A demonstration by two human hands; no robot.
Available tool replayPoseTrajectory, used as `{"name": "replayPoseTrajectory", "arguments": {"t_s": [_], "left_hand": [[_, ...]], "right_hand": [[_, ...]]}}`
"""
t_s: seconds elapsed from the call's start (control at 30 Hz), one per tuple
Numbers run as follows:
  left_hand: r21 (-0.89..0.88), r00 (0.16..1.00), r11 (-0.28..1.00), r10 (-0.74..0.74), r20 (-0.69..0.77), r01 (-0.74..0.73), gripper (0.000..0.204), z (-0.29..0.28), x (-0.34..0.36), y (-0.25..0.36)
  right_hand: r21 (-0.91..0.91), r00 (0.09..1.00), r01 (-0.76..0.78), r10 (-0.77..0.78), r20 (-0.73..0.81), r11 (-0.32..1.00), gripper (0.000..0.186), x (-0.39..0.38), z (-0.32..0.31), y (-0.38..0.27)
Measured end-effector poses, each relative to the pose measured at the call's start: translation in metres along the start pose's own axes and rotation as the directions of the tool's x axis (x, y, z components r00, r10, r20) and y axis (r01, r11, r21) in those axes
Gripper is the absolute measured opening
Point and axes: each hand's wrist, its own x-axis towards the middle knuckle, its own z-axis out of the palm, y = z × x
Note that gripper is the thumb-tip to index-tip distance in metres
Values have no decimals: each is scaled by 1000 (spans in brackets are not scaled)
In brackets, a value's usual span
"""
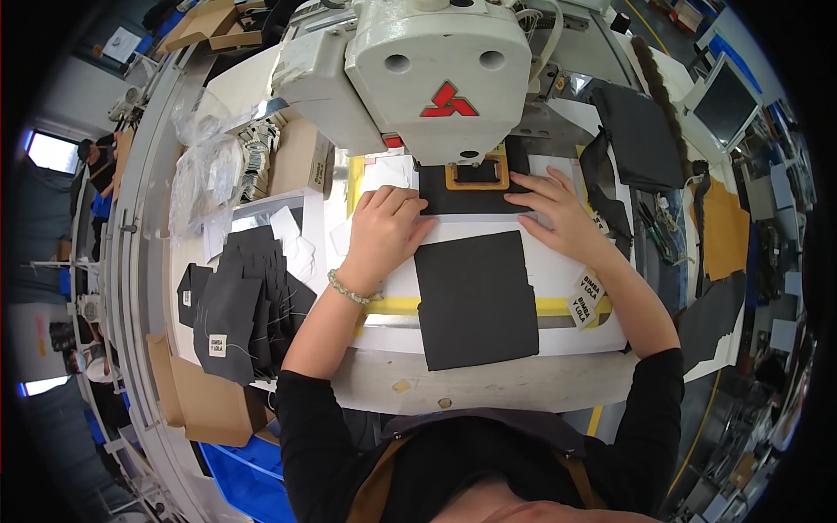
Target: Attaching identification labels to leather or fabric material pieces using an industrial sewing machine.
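A black fabric panel [462, 203] lies under the head of a white sewing machine [436, 70], below a brown rectangular clamp frame [477, 185]. At its left edge rests my left hand [384, 231], fingers bent and thumb held apart, gripping nothing. My right hand [562, 213] lies with spread fingers on the panel's right edge, its thumb pointing inward. A second black fabric piece [477, 301] sits flat in front of me, between my forearms and touched by neither hand.
To the left are a pile of black labelled pieces [253, 305], a cardboard box of labels [301, 157] and clear plastic [205, 187]. Loose cream labels [586, 298] lie beside my right forearm. Farther right are stacked black fabric [641, 139], hand tools [654, 231] and a monitor [724, 100].
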Motion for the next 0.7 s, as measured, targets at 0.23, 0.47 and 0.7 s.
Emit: {"name": "replayPoseTrajectory", "arguments": {"t_s": [0.23, 0.47, 0.7], "left_hand": [[-18, 1000, 1000, 11, 18, -11, 18, 0, 0, 2], [23, 999, 1000, 19, 46, -20, 17, 0, -1, 3], [64, 995, 993, 95, 43, -98, 19, 2, 0, 4]], "right_hand": [[-7, 1000, -17, 17, 4, 1000, 31, -1, 1, 1], [-107, 999, 10, -15, -43, 994, 28, 0, -6, -6], [-339, 969, 86, -157, -191, 937, 21, -4, -5, -4]]}}
